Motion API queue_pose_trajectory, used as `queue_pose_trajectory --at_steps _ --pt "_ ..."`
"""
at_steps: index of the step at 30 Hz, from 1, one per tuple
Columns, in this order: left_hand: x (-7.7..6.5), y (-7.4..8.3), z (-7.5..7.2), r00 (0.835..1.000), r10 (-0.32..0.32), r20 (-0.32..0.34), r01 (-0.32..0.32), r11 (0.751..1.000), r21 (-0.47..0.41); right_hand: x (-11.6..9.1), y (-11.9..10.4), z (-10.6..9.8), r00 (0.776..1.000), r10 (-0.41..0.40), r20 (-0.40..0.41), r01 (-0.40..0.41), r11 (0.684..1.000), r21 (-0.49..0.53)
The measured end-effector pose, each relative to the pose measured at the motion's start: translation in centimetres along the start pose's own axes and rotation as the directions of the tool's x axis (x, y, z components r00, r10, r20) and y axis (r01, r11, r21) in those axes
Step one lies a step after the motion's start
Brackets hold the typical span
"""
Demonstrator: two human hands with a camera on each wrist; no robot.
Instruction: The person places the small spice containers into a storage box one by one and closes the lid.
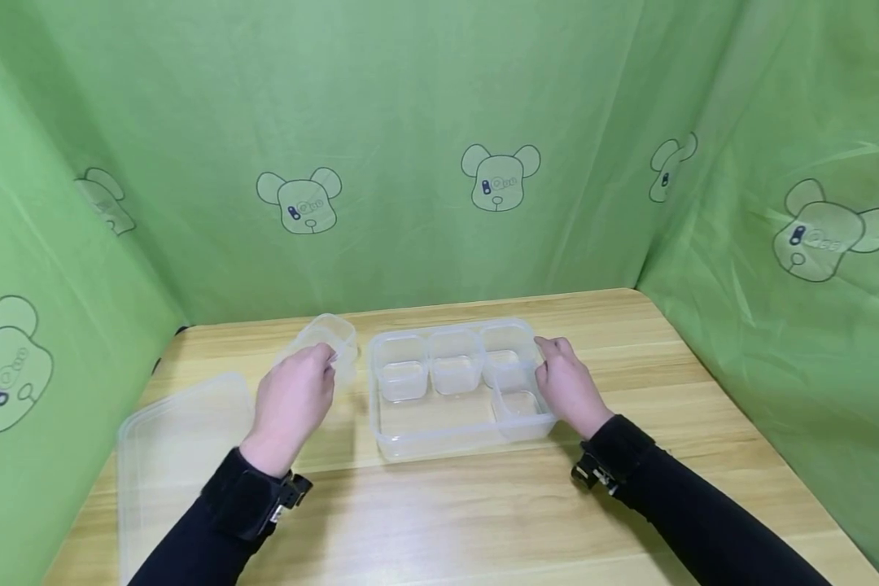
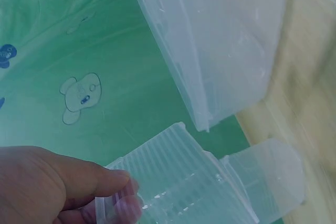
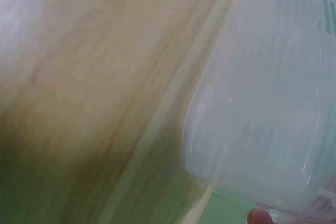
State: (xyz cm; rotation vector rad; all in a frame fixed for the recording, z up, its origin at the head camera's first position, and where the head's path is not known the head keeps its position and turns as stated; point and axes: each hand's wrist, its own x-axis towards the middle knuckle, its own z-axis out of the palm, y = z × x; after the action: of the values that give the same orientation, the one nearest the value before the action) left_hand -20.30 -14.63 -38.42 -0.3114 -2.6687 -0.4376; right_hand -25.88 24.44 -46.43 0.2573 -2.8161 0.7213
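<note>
A large clear plastic box (image 1: 439, 446) sits on the table with several small clear containers (image 1: 456, 370) inside, lined along its back and right sides. Left of it, my left hand (image 1: 293, 399) pinches the edge of a small clear container (image 2: 178, 182) with ribbed walls, between thumb and fingers. Another small container (image 2: 273, 177) shows just beyond the held one in the left wrist view. My right hand (image 1: 571, 387) holds the right rim of the large box; in the right wrist view only a fingertip (image 3: 260, 216) shows by the rim, the rest hidden.
A large clear lid (image 1: 183, 456) lies flat on the left of the wooden table (image 1: 483, 521). Green cloth walls (image 1: 410, 260) printed with bear heads enclose the back and both sides.
</note>
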Motion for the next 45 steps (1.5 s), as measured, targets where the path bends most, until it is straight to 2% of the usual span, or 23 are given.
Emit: queue_pose_trajectory --at_steps 11,18,25,38,45 --pt "0.3 2.5 -0.3 0.994 0.101 -0.046 -0.102 0.995 -0.023 0.0 -0.1 -0.1 1.0 -0.003 0.003 0.003 1.0 0.0" --pt "0.6 4.3 0.2 0.978 0.19 -0.082 -0.194 0.98 -0.044 0.0 -0.1 0.0 1.0 -0.001 0.009 0.001 1.0 0.001" --pt "1.0 6.0 1.4 0.957 0.269 -0.107 -0.275 0.96 -0.053 0.1 0.0 0.0 1.0 -0.005 -0.005 0.005 1.0 0.003" --pt "0.7 8.0 2.8 0.947 0.313 -0.077 -0.318 0.946 -0.065 0.0 0.0 0.1 1.0 0.001 -0.001 -0.001 1.0 0.008" --pt "0.7 9.1 3.7 0.94 0.338 -0.039 -0.34 0.937 -0.086 -0.1 -0.1 -0.1 1.0 0.008 0.003 -0.008 1.0 0.013"
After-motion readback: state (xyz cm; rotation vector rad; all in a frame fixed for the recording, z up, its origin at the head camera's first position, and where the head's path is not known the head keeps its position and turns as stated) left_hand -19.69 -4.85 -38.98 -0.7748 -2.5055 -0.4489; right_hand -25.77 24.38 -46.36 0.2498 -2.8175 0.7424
